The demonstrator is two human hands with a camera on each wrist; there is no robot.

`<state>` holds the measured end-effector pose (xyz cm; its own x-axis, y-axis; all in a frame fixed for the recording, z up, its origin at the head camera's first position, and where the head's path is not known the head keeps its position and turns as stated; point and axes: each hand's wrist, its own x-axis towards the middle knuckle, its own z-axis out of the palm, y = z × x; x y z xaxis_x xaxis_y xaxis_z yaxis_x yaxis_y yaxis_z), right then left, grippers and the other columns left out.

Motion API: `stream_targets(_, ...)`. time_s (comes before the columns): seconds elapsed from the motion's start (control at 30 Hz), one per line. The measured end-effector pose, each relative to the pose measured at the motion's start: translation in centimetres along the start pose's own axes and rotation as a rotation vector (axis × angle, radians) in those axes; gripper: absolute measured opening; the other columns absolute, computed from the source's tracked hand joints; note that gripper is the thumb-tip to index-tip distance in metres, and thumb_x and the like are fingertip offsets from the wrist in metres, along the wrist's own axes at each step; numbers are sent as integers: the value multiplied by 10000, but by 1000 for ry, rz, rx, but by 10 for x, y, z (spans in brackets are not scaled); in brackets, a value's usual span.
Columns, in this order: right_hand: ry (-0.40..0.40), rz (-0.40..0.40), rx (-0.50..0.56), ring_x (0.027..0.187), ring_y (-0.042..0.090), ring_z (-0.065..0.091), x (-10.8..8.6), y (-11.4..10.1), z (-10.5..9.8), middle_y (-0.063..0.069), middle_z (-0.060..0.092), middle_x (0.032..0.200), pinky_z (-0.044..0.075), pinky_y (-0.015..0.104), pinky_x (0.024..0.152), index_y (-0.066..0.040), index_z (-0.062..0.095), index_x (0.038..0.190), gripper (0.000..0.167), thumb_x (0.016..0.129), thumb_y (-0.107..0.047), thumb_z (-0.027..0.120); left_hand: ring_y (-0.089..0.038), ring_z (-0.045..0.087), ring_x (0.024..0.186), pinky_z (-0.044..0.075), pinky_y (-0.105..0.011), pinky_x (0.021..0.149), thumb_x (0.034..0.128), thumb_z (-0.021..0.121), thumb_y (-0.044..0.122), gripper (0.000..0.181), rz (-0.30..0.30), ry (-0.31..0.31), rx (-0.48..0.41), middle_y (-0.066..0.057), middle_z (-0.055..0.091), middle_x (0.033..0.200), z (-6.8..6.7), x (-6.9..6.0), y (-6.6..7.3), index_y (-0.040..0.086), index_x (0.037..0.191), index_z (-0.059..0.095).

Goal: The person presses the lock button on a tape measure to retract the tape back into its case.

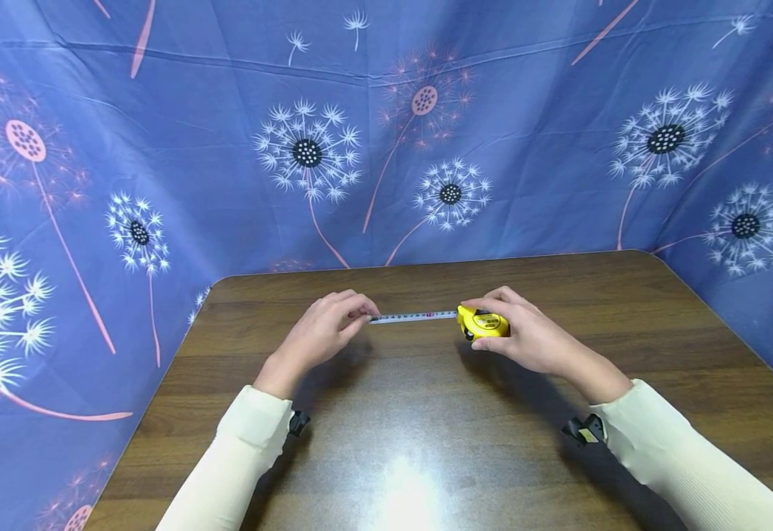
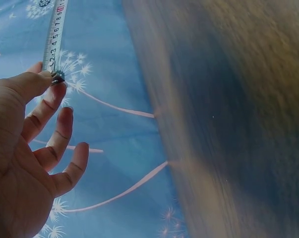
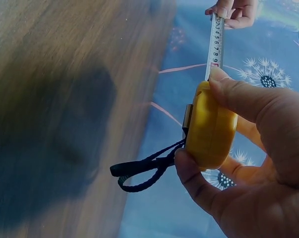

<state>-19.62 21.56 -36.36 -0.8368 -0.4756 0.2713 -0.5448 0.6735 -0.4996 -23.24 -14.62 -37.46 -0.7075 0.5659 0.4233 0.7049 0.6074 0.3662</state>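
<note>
A yellow tape measure (image 1: 486,323) is gripped in my right hand (image 1: 526,335), above the table. Its white blade (image 1: 413,317) is drawn out to the left, nearly level, with printed numbers facing up. My left hand (image 1: 323,328) pinches the dark end hook (image 2: 58,77) between thumb and index finger; the other fingers are spread and loosely bent in the left wrist view. In the right wrist view the yellow case (image 3: 211,129) sits between thumb and fingers, the thumb near the blade's mouth. A black wrist strap (image 3: 144,168) dangles from the case.
Below the hands lies a brown wood-grain table (image 1: 373,398), with a bright light reflection near its front. A blue cloth (image 1: 227,110) with dandelion prints hangs behind the table and along its sides. Dark camera mounts (image 1: 586,429) sit at both wrists.
</note>
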Motion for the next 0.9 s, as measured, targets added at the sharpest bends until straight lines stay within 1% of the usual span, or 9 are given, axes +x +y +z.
stream_targets(0.13,5,-16,-1,1021,227,584,0,-1,1,104,563,1239,518,391,806,-149,616,1424,640,844,-193,882,-75,631,946,511,-367,858,1009,668,119,149,9,3,-6,126,690,1045,1,1,1,229,1091,726)
stream_targets(0.37,1,-23,-1,1042,242,577,0,-3,1,118,568,1244,508,408,819,-164,616,1425,617,863,-202,866,-73,631,938,508,-361,854,1003,675,113,157,-2,-6,-4,122,690,1035,3,1,3,236,1088,723)
stream_targets(0.63,-15,-19,1,1057,245,566,2,-6,2,95,565,1249,502,422,834,-158,609,1434,614,875,-225,856,-69,631,940,508,-364,857,1011,672,128,139,11,-11,-9,107,696,1024,5,4,4,224,1095,726)
stream_targets(0.9,-15,-31,-14,1076,262,559,2,-8,3,91,562,1252,502,434,846,-172,608,1434,610,878,-214,854,-79,637,933,511,-362,844,1002,687,129,130,21,-9,-16,109,701,1026,7,6,5,221,1085,728)
